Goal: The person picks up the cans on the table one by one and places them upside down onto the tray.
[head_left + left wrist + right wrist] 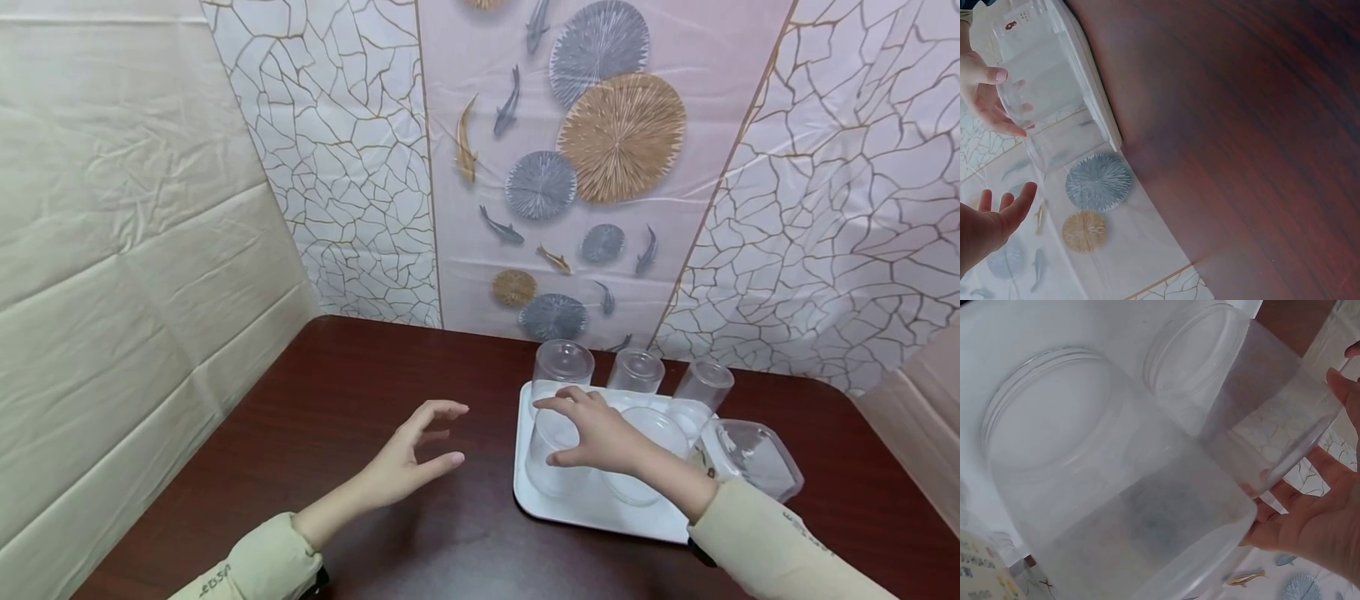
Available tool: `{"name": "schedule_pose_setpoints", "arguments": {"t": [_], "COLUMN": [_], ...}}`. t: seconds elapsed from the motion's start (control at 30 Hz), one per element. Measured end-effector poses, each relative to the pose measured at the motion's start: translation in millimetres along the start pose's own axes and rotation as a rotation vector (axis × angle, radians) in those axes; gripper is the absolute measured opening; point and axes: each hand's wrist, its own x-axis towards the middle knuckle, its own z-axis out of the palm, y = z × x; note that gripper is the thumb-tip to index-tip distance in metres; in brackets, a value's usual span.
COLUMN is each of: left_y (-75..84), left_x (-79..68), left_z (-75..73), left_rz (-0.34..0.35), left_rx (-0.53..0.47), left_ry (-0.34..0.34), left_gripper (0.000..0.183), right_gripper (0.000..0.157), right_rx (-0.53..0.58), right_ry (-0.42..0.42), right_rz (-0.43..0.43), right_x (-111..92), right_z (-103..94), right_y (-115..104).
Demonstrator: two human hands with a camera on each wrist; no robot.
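Note:
Several clear plastic jars stand upside down on a white tray (615,523), threaded mouths down. My right hand (600,433) is at the raised base of the front-left jar (551,479), thumb on one side and fingers round the other. Through the clear wall of this jar (1272,406), fingertips show in the right wrist view. Close beside it stands a wider jar (1116,469). To the left of the tray, my left hand (408,462) hovers over the table with fingers bent and apart, holding nothing.
Three more jars line the tray's back edge: a wide one (564,367), a middle one (636,373) and a narrow one (701,390). A clear square-cornered container (757,458) sits at the tray's right. The dark wooden table (360,383) meets a patterned wall covering (360,167).

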Motion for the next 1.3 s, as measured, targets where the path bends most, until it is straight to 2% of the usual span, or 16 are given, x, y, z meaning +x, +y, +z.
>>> {"name": "schedule_pose_setpoints", "arguments": {"t": [0.2, 0.63, 0.8, 1.03, 1.17, 1.3], "left_y": [-0.4, -3.0, -1.8, -0.4, -1.2, 0.4], "left_x": [-1.5, -3.1, -3.5, -2.3, -0.6, 1.3], "left_z": [-0.2, -0.3, 0.4, -1.4, -4.9, -10.7], "left_rz": [-0.023, 0.0, -0.016, -0.011, 0.032, 0.111], "left_rx": [-0.015, -0.001, -0.008, 0.004, 0.09, 0.287], "left_ry": [-0.005, 0.002, 0.001, -0.003, 0.021, 0.096], "left_gripper": [0.049, 0.044, 0.045, 0.045, 0.042, 0.041], "right_gripper": [0.066, 0.066, 0.067, 0.063, 0.055, 0.045], "right_rx": [-0.023, -0.024, -0.02, 0.038, 0.05, 0.078], "right_ry": [-0.019, -0.052, -0.059, -0.027, 0.06, 0.148], "right_rz": [0.018, 0.022, 0.025, -0.014, -0.072, -0.095], "right_x": [-1, 1, -1, -10, -18, -29], "right_z": [2.6, 1.0, 1.3, -11.1, -25.6, -40.6], "right_y": [-5, -6, -5, -1, 2, 7]}}
